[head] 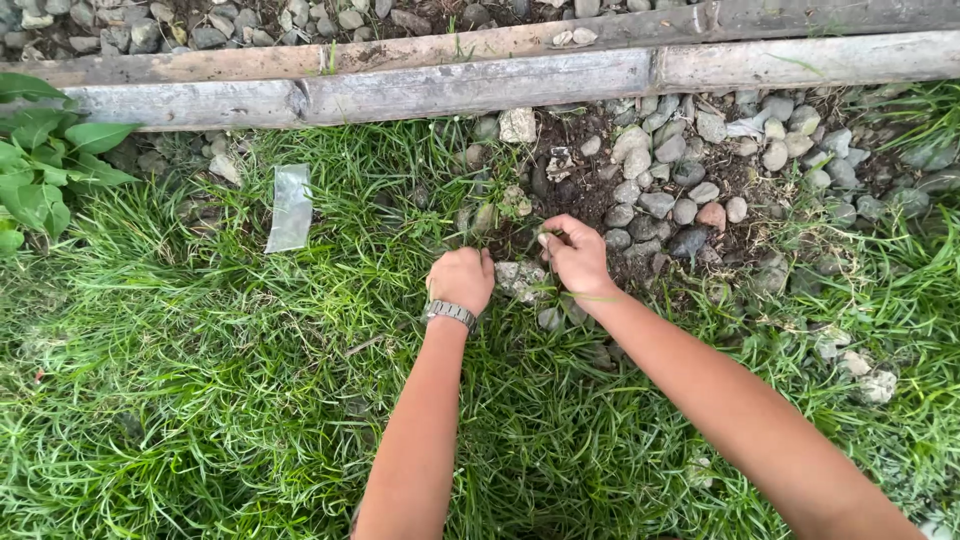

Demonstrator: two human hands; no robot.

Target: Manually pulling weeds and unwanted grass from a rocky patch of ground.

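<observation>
Gripping thin green grass blades (500, 235) at the lawn's edge, left hand (461, 279) is curling into a fist and right hand (577, 256) is pinching closed. Rounded grey pebbles (660, 185) are lying in dark soil just beyond, weathered bamboo poles (480, 88) running behind.

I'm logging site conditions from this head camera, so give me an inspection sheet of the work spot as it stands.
Surface: grass running up to a bare patch of soil with pebbles.
Job's things: grass blades at the patch edge, gripped by both hands; pale stone between them.
Clutter: clear plastic scrap on the grass.
Grippers: left hand fisted, wristwatch on; right hand pinching.
Cables: nothing seen.
Surroundings: bamboo poles along the top, leafy plant at left.
</observation>
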